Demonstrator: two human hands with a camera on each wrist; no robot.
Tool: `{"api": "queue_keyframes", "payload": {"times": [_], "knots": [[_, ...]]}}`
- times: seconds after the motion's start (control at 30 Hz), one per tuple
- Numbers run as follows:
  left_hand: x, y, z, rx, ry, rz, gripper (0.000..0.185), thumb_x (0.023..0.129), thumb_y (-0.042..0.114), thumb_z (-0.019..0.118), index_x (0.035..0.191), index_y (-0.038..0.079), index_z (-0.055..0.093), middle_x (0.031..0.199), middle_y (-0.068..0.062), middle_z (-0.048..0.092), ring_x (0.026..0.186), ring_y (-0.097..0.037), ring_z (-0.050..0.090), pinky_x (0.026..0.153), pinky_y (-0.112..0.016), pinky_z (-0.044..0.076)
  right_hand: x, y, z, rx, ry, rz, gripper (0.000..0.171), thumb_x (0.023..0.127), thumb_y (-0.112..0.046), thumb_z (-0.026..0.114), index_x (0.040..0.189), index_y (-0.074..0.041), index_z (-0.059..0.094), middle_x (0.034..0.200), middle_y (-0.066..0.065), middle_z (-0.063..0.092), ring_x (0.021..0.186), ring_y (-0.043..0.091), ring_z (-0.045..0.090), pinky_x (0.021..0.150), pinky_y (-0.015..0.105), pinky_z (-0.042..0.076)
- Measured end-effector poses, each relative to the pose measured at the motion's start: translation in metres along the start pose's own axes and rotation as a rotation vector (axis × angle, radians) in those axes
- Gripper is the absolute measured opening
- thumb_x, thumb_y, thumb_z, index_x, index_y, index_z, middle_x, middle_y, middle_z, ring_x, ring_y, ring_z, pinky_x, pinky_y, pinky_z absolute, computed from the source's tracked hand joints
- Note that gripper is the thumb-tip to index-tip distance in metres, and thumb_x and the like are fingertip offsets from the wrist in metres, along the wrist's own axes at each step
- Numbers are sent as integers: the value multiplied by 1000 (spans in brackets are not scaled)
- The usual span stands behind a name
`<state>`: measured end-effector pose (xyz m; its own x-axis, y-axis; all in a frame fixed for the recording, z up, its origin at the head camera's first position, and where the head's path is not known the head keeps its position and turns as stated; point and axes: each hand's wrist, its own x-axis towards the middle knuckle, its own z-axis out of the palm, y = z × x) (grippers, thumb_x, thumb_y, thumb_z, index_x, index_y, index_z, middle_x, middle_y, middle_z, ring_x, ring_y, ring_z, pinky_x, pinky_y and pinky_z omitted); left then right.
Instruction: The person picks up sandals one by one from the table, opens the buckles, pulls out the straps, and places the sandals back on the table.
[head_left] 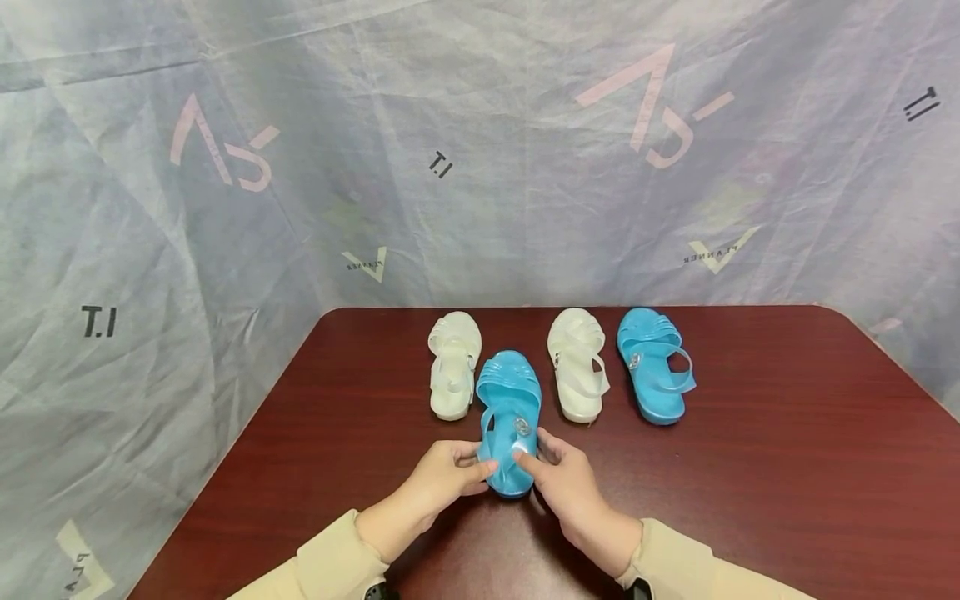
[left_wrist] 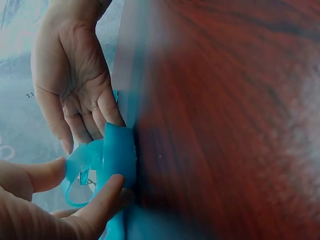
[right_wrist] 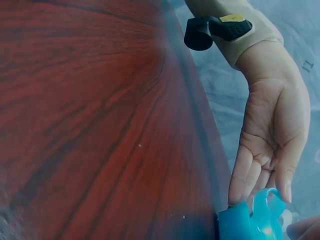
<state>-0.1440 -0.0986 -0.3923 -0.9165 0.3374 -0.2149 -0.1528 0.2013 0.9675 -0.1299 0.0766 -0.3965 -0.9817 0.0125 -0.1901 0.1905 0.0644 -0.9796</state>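
A blue sandal lies toe-away on the table in front of me, its ankle strap and clear round buckle showing. My left hand grips its heel end from the left, thumb on the strap. From the right, my right hand holds the same heel end, thumb over the footbed. The left wrist view shows the left thumb and fingers around the sandal's strap and side. Only a small part of the right hand appears in the right wrist view, beside the blue sandal.
Behind stand a white sandal on the left, another white sandal right of centre, and a second blue sandal beside it, all toe-away. The dark red wooden table meets a grey printed cloth along its back and left edges.
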Motion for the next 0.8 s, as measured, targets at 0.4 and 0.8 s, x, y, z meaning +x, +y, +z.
{"api": "queue_keyframes", "payload": {"times": [0.4,0.8], "knots": [[7,2,2,2,23,8,43,94,7,62,129,-16,51,120,-27,64,107,-29,66,85,-41,56,7,-3,-1,25,1,9,66,92,-13,62,144,14,31,147,31,36,138,40,36,108,51,37],[15,2,1,8,46,12,41,94,6,62,128,-15,53,119,-27,65,106,-29,66,85,-41,56,15,-5,-1,26,4,21,65,93,-13,61,144,15,30,147,33,35,138,41,34,109,51,36]]}}
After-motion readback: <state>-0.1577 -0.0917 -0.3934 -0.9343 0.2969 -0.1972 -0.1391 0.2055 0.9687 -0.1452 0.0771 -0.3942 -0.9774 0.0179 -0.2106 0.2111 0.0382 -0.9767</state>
